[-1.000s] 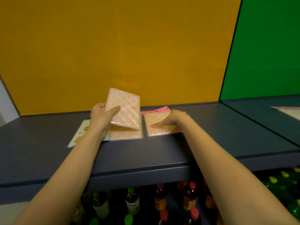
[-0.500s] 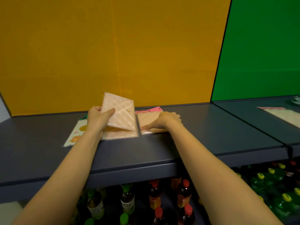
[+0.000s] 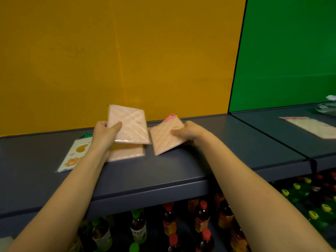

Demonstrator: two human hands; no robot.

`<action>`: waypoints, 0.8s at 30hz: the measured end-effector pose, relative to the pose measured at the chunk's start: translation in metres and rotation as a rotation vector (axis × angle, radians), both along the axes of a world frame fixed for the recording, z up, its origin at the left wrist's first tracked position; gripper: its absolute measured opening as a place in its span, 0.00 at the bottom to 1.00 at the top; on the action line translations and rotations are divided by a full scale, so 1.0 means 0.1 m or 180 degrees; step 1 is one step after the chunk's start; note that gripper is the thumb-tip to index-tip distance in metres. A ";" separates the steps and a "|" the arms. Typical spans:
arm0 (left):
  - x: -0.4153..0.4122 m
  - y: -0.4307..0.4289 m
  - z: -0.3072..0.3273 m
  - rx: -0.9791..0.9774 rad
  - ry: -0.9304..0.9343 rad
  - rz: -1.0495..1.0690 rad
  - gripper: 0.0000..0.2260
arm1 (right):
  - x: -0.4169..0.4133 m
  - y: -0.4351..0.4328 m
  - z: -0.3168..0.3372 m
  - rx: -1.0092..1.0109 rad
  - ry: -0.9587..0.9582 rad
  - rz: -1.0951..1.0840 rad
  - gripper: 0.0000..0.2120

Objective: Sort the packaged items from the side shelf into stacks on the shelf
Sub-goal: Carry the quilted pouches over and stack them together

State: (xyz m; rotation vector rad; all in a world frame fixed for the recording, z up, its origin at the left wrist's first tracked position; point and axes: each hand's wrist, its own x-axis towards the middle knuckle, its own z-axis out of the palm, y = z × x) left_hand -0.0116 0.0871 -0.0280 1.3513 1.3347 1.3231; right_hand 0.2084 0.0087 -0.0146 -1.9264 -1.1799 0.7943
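Yellow back wall (image 3: 127, 60), green wall panel (image 3: 291, 51), grey shelving (image 3: 181, 170), dim light

Two peach-pink packets (image 3: 128, 124) (image 3: 166, 138) carry a quilted diamond pattern. A white card (image 3: 73, 157) with orange blobs has a green top. The shelf (image 3: 163, 171) is dark blue-grey; the walls are mustard yellow (image 3: 118, 51) and bright green (image 3: 291, 51). Bottles (image 3: 202, 215) below wear red caps.

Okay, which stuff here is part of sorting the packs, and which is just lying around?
Part of the job: peach pack in left hand; peach pack in right hand; peach pack lying flat; cartoon pack; side-shelf pack.

Lying about: bottles below.
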 end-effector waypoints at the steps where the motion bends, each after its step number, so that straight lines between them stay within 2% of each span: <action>1: 0.06 -0.05 0.03 0.0032 -0.0030 -0.0067 0.20 | 0.10 -0.04 -0.01 0.0129 0.0107 -0.0093 0.21; 7: 0.79 -0.40 0.22 0.0028 -0.0576 -0.0719 0.15 | 0.92 -0.51 0.05 0.0774 0.0480 -0.0552 0.21; 10: 1.37 -0.66 0.30 -0.0067 -0.0664 -0.0977 0.06 | 1.40 -0.93 0.12 0.0867 0.0632 -0.0589 0.20; 14: 2.25 -1.13 0.32 -0.0271 -0.0823 -0.1168 0.11 | 2.23 -1.58 0.20 0.0944 0.0502 -0.0659 0.14; 17: 2.93 -1.45 0.27 -0.0344 -0.0788 -0.1324 0.07 | 2.92 -2.09 0.23 0.0958 0.0395 -0.0839 0.12; 19: 3.37 -1.65 0.20 -0.0438 -0.0773 -0.1445 0.08 | 3.33 -2.40 0.20 0.0991 0.0350 -0.0931 0.08; 24: 4.28 -1.98 0.05 -0.0739 -0.0744 -0.1675 0.15 | 4.16 -2.94 0.14 0.1223 0.0437 -0.1179 0.10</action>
